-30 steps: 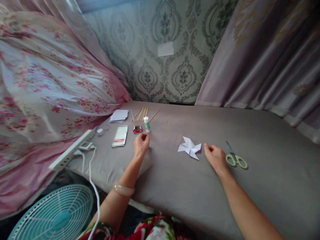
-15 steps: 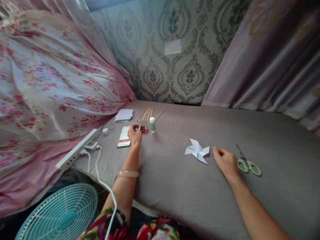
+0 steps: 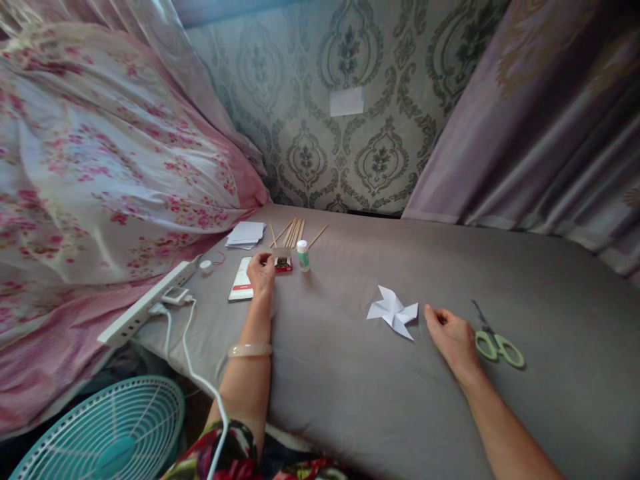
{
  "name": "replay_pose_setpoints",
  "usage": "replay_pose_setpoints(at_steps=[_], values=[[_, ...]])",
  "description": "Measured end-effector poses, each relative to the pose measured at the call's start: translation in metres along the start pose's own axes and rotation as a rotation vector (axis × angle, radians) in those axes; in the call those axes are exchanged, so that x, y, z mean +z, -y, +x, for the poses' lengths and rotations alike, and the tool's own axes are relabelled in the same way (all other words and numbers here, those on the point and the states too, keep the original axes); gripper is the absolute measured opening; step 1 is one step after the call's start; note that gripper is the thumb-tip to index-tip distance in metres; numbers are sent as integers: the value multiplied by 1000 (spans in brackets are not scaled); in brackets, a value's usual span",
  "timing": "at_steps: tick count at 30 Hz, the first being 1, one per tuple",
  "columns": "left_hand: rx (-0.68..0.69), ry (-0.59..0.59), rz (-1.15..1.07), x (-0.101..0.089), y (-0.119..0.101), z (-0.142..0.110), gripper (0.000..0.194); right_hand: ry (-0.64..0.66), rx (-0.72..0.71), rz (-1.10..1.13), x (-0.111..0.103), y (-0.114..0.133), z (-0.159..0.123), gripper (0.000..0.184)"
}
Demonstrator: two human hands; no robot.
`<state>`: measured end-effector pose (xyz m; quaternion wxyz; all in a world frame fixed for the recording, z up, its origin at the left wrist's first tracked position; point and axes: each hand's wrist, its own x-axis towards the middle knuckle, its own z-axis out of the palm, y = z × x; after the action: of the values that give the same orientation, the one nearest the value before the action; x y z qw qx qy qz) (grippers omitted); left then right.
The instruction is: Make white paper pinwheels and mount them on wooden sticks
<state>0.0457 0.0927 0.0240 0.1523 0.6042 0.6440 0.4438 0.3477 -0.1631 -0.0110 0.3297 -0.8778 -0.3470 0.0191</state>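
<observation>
One pinwheel [image 3: 393, 313], probably light, crease-prone and best pinched at its centre, lies just beside the curled right grip [image 3: 453, 337]; whether that or the left grip [image 3: 261, 273], near the box [image 3: 283, 268], holds anything is unclear.

Matt paper forms the pinwheel [image 3: 393, 313]; the scissors [image 3: 493, 335] pair metal blades [image 3: 481, 315] with smooth plastic handles [image 3: 497, 348]. The sticks [image 3: 295, 233] look like bare wood, the bangle [image 3: 249, 350] looks glossy, and the sheet [image 3: 340, 380] is matt cloth.
</observation>
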Motion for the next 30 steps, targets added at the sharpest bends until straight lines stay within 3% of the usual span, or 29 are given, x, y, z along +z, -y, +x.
replay_pose_setpoints(at_steps=[15, 30], values=[[125, 93, 212, 21, 15, -1, 25, 38, -5, -28, 0, 1, -1, 40], [123, 93, 215, 14, 14, 0, 33, 51, -29, -78, 2, -2, -1, 41]])
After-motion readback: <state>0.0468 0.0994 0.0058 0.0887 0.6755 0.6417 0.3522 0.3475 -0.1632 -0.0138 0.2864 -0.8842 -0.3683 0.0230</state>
